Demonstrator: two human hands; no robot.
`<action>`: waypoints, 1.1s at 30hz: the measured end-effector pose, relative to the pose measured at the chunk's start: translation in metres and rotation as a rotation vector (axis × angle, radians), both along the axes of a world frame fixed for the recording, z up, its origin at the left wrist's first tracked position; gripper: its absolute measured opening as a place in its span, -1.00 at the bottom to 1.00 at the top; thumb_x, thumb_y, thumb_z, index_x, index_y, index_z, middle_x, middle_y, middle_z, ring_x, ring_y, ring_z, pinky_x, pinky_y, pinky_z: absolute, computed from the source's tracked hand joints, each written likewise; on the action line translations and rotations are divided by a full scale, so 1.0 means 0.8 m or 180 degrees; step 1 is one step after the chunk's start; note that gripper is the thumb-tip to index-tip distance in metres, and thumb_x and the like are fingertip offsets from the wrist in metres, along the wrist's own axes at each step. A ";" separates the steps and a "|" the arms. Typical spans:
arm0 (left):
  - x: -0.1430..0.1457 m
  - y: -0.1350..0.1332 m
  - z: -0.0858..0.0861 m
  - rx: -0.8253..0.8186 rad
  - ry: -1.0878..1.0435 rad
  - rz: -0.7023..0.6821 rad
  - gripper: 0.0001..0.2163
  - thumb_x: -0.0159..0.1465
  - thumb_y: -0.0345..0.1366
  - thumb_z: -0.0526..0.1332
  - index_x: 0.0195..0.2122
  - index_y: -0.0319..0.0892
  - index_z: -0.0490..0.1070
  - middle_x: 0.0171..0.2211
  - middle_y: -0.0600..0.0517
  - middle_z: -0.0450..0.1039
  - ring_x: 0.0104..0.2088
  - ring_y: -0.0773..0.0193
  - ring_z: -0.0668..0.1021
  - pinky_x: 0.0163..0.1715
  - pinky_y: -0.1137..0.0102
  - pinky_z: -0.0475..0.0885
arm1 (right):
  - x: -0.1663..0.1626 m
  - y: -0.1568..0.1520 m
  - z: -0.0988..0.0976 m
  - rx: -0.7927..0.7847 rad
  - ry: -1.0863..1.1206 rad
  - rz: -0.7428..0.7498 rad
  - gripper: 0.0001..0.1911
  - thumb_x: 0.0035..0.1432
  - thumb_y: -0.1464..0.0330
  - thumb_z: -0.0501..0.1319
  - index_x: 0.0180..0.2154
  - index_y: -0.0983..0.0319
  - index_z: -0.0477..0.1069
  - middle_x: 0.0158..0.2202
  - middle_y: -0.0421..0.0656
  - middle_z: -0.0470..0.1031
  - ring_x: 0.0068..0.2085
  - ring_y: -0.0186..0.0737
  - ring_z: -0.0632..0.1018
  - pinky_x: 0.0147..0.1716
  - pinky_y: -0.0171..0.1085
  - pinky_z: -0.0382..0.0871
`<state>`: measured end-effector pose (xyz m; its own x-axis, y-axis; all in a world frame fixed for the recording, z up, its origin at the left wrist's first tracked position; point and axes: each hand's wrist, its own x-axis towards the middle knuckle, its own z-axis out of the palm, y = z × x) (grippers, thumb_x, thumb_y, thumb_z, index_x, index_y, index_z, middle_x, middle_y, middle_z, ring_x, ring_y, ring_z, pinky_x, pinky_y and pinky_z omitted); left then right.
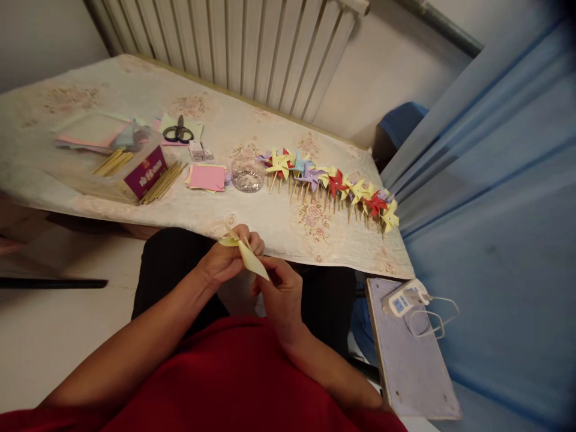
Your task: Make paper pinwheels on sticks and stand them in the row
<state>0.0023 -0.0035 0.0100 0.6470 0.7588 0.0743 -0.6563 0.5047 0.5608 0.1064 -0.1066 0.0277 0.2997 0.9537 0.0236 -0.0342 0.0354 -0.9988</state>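
Observation:
Both my hands are over my lap, just in front of the table's near edge. My left hand [227, 259] is closed on a pale yellow folded paper [250, 258], pinching its upper part with a thin wooden stick beside the fingers. My right hand [281, 294] is closed on the paper's lower pointed flap. On the table lies a row of several finished paper pinwheels [330, 183] on sticks, yellow, red, purple and blue.
The table [270, 225] has a floral cloth. On it are a clear jar [247, 175], pink paper squares [207, 177], wooden sticks [162, 182] by a purple box [146, 171], scissors [178, 133], a clear tray. A radiator behind; a power strip [405, 298] on a stool at right.

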 end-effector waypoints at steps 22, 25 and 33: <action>-0.002 -0.003 0.007 0.0141 0.0076 0.0082 -0.69 0.04 -0.29 0.50 -0.61 -0.20 0.36 -0.60 0.08 0.37 -0.52 0.35 0.43 -0.48 0.45 0.32 | 0.003 -0.005 -0.012 0.0389 -0.0624 -0.0042 -0.83 0.16 0.39 0.24 -0.20 0.13 0.57 -0.43 -0.23 0.52 -0.46 -0.25 0.49 -0.44 -0.26 0.43; -0.002 -0.002 0.005 0.0163 0.0044 0.0069 -0.68 0.03 -0.24 0.51 -0.61 -0.20 0.36 -0.61 0.09 0.36 -0.53 0.36 0.43 -0.48 0.45 0.33 | 0.003 -0.005 -0.009 0.0555 -0.0773 0.0007 -0.75 0.18 0.44 0.21 -0.13 0.14 0.57 -0.41 -0.23 0.52 -0.47 -0.29 0.48 -0.45 -0.28 0.44; -0.008 -0.001 0.000 0.0205 -0.0110 -0.0042 -0.70 0.12 -0.19 0.45 -0.60 -0.19 0.40 -0.60 0.07 0.35 -0.54 0.36 0.41 -0.50 0.43 0.32 | 0.003 -0.009 -0.003 0.0971 -0.1465 0.0188 -0.63 0.26 0.45 0.16 0.06 0.09 0.50 -0.31 -0.16 0.55 -0.34 -0.23 0.53 -0.36 -0.25 0.49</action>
<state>-0.0037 -0.0046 0.0104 0.6533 0.7431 0.1453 -0.6693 0.4771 0.5695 0.1088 -0.1136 0.0250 0.1396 0.8980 0.4173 0.3926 0.3367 -0.8559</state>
